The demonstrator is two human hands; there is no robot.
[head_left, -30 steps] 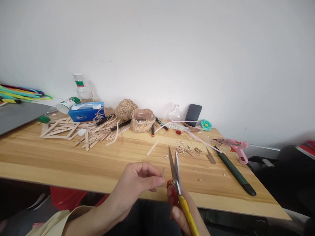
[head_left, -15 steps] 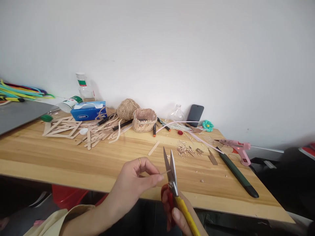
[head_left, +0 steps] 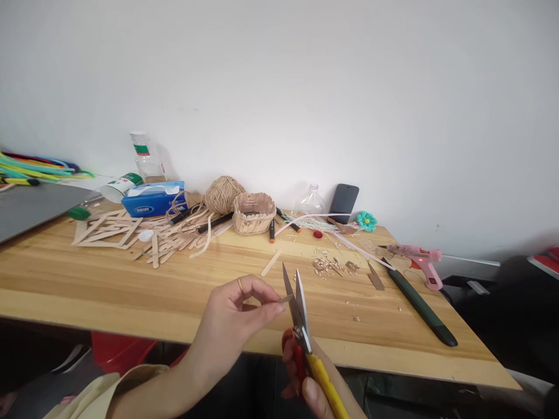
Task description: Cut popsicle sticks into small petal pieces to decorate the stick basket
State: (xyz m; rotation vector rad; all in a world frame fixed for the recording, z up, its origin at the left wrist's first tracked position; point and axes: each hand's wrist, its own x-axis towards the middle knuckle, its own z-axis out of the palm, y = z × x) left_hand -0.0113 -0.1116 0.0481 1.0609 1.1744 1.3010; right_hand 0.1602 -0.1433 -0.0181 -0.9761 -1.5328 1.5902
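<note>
Between thumb and fingers, my left hand (head_left: 238,317) pinches a small thin brownish strip (head_left: 286,299). Its tip reaches to the scissor blades; whether it is wood or card I cannot tell. My right hand (head_left: 312,384) grips a pair of scissors (head_left: 301,320) with red and yellow handles, the blades parted and pointing away from me. Past the blade tips a single popsicle stick (head_left: 271,263) lies on the tabletop. Small cut scraps (head_left: 326,265) are scattered to the right of it.
On the wooden table (head_left: 183,299) stand a popsicle-stick basket (head_left: 254,214), a twine ball (head_left: 224,195), a blue tissue pack (head_left: 154,199) and piled sticks (head_left: 168,241). To the right are a phone (head_left: 344,202), a pink glue gun (head_left: 419,262) and a dark green cutter (head_left: 419,302).
The view has shifted slightly. My left hand has tilted the strip, and its tip now points upward at the left blade. The scissors stay parted in my right hand.
</note>
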